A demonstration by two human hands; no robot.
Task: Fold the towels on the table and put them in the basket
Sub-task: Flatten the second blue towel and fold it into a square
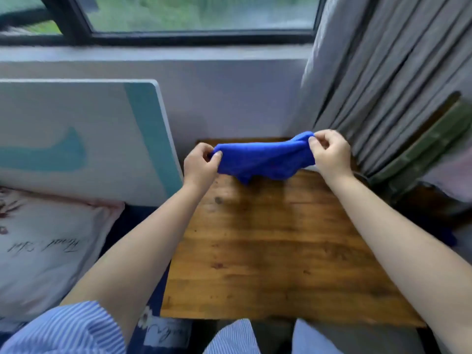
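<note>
My blue-and-white striped sleeve (pixel 76 330) and lap sit nearest the lens, just short of the near edge of the small brown wooden table (pixel 275 251). All positions below are given relative to that table.

Step in hand: folding. I hold the bright blue terry-cloth towel (pixel 260 158) stretched between both hands, lifted above the table's far edge. Its lower hem hangs down to about the level of the wood; whether it touches is unclear. No basket is clearly identifiable; a dark shape off the table's right side, with a scrap of blue showing, may be it.

Hand state: my left hand (pixel 200 166) pinches the towel's left end between thumb and curled fingers. My right hand (pixel 330 154) pinches the right end the same way, held slightly higher. Both grips are narrow and closed on cloth.

Arm pose: both forearms reach forward over the table, left arm entering from its left near corner, right arm from its right near corner, wrists raised.

Next move, as I judge it: bring the two ends together or lay the towel flat on the wood, keeping the edges aligned and the cloth taut so no creases form.
</note>
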